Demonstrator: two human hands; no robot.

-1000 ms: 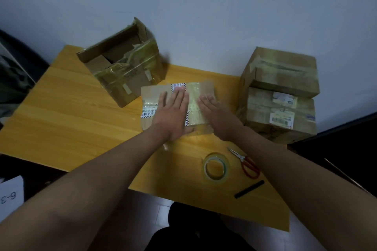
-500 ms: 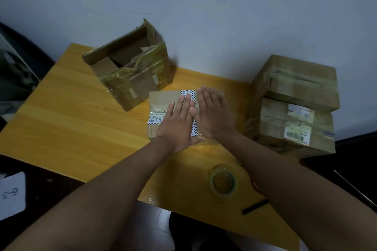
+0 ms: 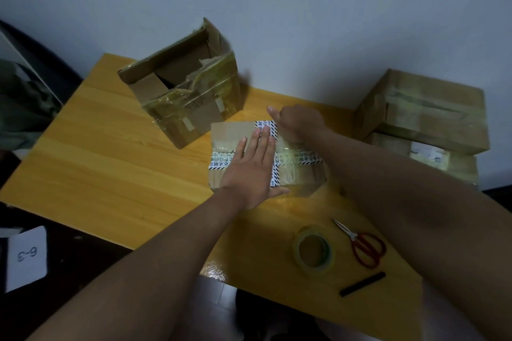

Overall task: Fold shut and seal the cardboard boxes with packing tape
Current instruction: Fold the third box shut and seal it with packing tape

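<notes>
Box (image 3: 293, 174) beneath left hand (image 3: 249, 171)

Off-task items around you

You have red-handled scissors (image 3: 363, 246) at four o'clock, a black stick (image 3: 362, 284) just below, a "6-3" card (image 3: 26, 257) at eight o'clock.

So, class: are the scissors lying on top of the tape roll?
No: the scissors lie on the table beside the tape roll, apart from it.
</notes>
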